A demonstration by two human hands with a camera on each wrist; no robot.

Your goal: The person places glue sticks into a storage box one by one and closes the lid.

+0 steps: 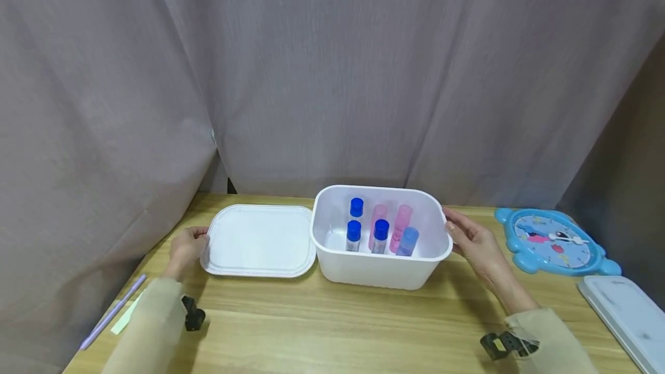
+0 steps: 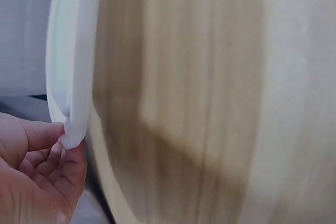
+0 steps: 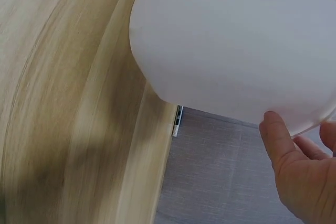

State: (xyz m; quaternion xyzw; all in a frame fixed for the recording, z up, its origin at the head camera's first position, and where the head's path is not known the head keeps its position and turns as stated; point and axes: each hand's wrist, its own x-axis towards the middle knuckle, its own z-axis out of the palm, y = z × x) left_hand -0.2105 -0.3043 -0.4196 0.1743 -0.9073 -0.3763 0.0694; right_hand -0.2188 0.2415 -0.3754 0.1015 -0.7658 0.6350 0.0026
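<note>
A white plastic bin (image 1: 374, 270) stands on the table with several small bottles in it, some with dark blue caps (image 1: 381, 228), two pink bottles (image 1: 401, 227) and one with a light blue cap (image 1: 408, 238). At the bin's right end, my right hand (image 1: 477, 247) holds the rim; the right wrist view shows its fingers (image 3: 277, 139) against the outer wall. Left of the bin is a flat white lid (image 1: 260, 241). Between thumb and fingers, my left hand (image 1: 188, 247) pinches the lid's left edge, seen closely in the left wrist view.
A blue toy clock (image 1: 558, 242) lies on the right, with a white flat panel (image 1: 626, 319) in front of it. Near the left edge are a purple stick (image 1: 113, 311) and a pale green strip (image 1: 127, 315). A grey curtain (image 1: 322, 74) hangs behind the wooden table (image 1: 312, 328).
</note>
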